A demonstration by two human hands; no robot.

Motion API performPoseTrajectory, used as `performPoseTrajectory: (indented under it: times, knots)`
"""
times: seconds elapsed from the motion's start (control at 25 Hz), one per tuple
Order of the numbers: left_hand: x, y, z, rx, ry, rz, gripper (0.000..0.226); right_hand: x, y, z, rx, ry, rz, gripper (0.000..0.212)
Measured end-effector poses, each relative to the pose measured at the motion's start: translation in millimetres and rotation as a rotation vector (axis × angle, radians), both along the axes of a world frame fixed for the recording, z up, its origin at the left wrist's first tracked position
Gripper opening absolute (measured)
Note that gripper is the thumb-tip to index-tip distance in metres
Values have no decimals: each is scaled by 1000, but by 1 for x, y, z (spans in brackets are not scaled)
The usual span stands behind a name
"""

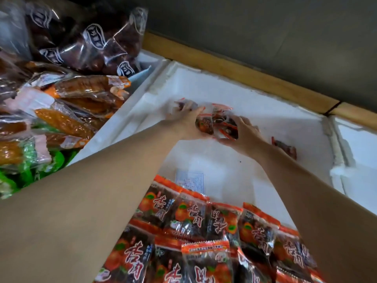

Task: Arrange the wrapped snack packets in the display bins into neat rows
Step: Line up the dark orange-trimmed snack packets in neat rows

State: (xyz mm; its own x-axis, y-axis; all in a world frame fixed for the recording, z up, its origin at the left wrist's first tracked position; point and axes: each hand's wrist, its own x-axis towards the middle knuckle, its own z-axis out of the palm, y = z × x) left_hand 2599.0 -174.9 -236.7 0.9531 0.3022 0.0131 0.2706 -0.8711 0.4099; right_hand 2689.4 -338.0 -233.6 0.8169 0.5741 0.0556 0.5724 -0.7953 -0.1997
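Note:
Both arms reach to the far side of a white foam bin [255,103]. My left hand [183,121] and my right hand [244,133] together grip a small bunch of orange-edged snack packets [216,121] between them, fingers curled round it. One loose packet [285,147] lies on the bin floor just right of my right wrist. Several packets of the same kind [204,231] lie in overlapping rows at the near side of the bin, partly hidden by my forearms.
A neighbouring bin on the left holds orange and green wrapped snacks [67,111], with dark clear bags [91,43] piled behind. A wooden ledge [234,70] runs along the back. Another white foam bin [359,148] adjoins on the right. A paper label [189,180] lies on the bin floor.

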Motion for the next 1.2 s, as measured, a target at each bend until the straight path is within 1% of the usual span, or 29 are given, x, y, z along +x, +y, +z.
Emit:
performPoseTrajectory:
  times: [0.08, 0.12, 0.16, 0.24, 0.28, 0.4, 0.44, 0.56, 0.68, 0.76, 0.8, 0.88, 1.0, 1.08, 1.2]
  knots:
    - [1, -3, -3, -5, 57, -27, 107, -3, 1, 3, -9, -58, 43, 72]
    - [-1, -6, -3, 1, 84, -30, 102, -8, -2, 3, -9, -69, 69, 67]
    - [-4, -10, -2, 10, 100, -29, 87, -13, -5, 2, -16, -66, 100, 63]
    - [-17, -20, 3, 3, 69, -6, 47, -28, -16, -1, -17, -41, 164, 61]
    - [-25, -26, 4, -1, 43, 13, 35, -35, -22, -3, 6, -15, 178, 60]
    - [-46, -40, 4, 101, -74, 20, 34, -56, -35, 1, 136, 70, 147, 53]
    - [-52, -43, 3, 70, -138, -1, 35, -62, -39, 3, 186, 77, 135, 52]
    - [-73, -55, 10, -275, -340, -31, 32, -83, -54, 12, 368, 79, 94, 49]
    - [-96, -75, 34, -460, -462, -2, 32, -117, -79, 33, 532, 174, 56, 44]
    - [-115, -91, 50, -552, -433, -22, 34, -145, -102, 48, 592, 269, 69, 40]
    - [-124, -100, 55, -572, -387, -37, 32, -160, -117, 54, 605, 300, 82, 39]
    - [-140, -114, 60, -571, -267, -73, 26, -181, -147, 63, 577, 299, 129, 42]
    - [-155, -135, 62, -601, -118, -178, 19, -200, -189, 63, 412, 252, 183, 51]
    - [-156, -148, 63, -603, -29, -232, 21, -206, -211, 59, 273, 211, 219, 57]
    - [-154, -167, 65, -511, 87, -335, 26, -214, -235, 46, 171, 222, 242, 66]
